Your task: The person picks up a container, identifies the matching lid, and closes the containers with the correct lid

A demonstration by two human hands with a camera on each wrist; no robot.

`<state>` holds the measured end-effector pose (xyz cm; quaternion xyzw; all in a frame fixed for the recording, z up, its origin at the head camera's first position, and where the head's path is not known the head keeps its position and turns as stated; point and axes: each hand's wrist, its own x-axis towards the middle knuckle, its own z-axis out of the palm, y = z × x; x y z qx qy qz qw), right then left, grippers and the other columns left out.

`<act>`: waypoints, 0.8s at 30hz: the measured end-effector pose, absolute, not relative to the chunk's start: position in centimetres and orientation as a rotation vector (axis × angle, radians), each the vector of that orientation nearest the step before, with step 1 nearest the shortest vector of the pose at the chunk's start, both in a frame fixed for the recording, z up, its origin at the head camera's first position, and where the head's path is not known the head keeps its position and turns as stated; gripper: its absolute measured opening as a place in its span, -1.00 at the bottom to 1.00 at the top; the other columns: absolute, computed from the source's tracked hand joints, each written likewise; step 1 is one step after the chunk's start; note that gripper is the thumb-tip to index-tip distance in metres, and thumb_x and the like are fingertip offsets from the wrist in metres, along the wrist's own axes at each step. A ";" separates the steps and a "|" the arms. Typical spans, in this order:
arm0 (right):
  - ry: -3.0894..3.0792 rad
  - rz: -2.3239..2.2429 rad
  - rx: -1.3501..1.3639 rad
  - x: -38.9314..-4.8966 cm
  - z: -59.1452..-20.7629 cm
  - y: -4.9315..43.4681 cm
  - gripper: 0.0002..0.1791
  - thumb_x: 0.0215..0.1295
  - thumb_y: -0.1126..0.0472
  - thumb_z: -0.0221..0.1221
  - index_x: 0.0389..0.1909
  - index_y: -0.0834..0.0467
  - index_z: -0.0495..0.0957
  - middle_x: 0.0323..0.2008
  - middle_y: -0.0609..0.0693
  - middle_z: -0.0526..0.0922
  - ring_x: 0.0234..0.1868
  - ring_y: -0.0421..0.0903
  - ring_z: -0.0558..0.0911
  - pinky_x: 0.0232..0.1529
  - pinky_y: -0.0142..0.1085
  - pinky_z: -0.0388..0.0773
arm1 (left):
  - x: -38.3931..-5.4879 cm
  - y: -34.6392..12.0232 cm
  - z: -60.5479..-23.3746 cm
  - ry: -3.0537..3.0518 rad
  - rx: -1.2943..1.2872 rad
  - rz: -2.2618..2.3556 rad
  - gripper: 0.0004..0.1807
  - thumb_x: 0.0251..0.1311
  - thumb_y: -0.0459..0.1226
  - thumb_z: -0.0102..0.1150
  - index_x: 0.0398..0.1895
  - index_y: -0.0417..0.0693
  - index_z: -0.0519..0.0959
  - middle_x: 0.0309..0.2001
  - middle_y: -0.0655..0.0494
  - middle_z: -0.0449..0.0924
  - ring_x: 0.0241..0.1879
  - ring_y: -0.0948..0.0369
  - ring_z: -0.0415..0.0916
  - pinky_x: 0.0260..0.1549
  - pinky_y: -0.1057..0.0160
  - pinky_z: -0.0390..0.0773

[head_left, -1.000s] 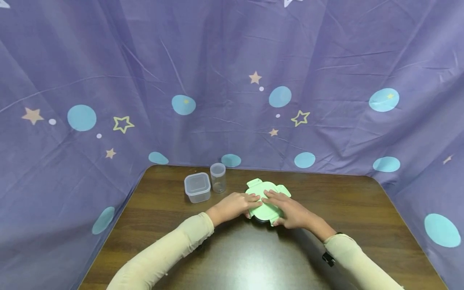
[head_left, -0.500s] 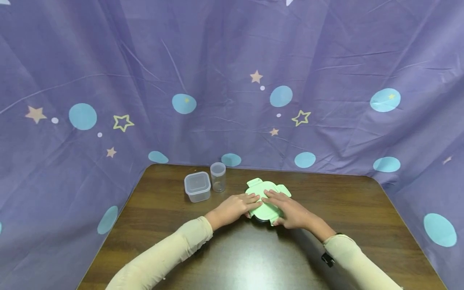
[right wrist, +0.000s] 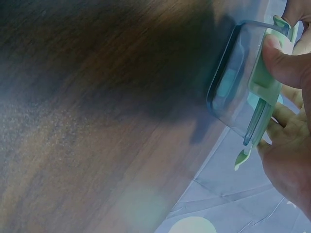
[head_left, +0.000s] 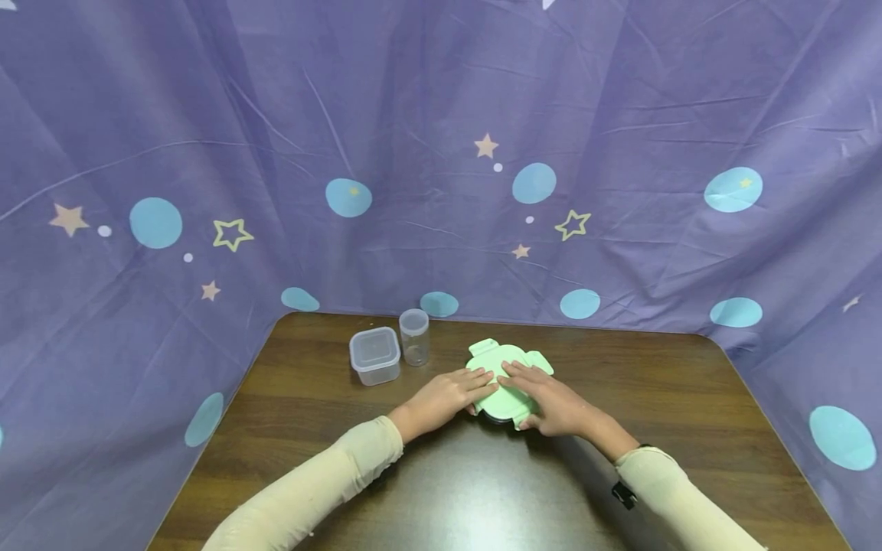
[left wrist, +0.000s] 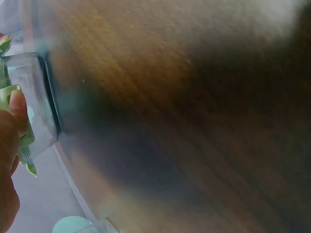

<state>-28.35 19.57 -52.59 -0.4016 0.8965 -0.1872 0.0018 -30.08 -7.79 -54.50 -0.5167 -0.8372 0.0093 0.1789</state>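
Observation:
A round-cornered clear glass food container with a pale green snap lid stands on the table. In the head view, my left hand lies on the lid's left side, fingers extended. My right hand rests on its right side with fingers spread. The left wrist view has my left thumb against a side latch. My right thumb presses another latch in the right wrist view. Two far latches stick out from the lid.
Left of the container stand a lidded square plastic tub and a clear cylindrical jar. The brown wooden table ends at a purple curtain printed with stars and blue dots.

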 end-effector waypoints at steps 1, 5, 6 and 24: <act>2.815 -0.589 -1.259 -28.3 -52.6 19.6 -0.07 0.02 0.16 0.53 0.45 0.21 0.37 0.54 0.25 0.23 0.54 0.29 0.22 0.51 0.23 0.17 | -30.1 -7.8 -54.6 -2.363 -1.463 0.034 -0.33 0.23 -0.19 0.29 0.45 0.02 0.43 0.42 0.09 0.46 0.41 0.16 0.43 0.42 0.17 0.40; 2.823 -0.604 -1.263 -28.4 -52.8 19.7 -0.07 -0.01 0.18 0.53 0.44 0.23 0.37 0.53 0.27 0.24 0.53 0.30 0.23 0.51 0.23 0.16 | -30.1 -7.8 -54.8 -2.350 -1.464 0.029 -0.31 0.23 -0.19 0.30 0.46 0.00 0.41 0.43 0.08 0.45 0.42 0.15 0.42 0.44 0.16 0.38; 2.824 -0.606 -1.265 -28.3 -52.8 19.7 -0.07 -0.01 0.18 0.53 0.44 0.23 0.38 0.53 0.27 0.24 0.53 0.31 0.23 0.51 0.23 0.16 | -30.1 -7.8 -54.8 -2.349 -1.462 0.028 -0.31 0.23 -0.20 0.30 0.46 0.00 0.41 0.43 0.07 0.44 0.42 0.15 0.41 0.44 0.17 0.37; 2.846 -0.568 -1.301 -28.8 -53.3 19.8 -0.04 -0.04 0.17 0.54 0.44 0.25 0.36 0.53 0.28 0.23 0.52 0.31 0.25 0.49 0.24 0.18 | -30.7 -7.6 -55.8 -2.254 -1.443 0.077 -0.33 0.25 -0.16 0.28 0.45 -0.04 0.43 0.40 0.05 0.48 0.37 0.14 0.47 0.40 0.18 0.43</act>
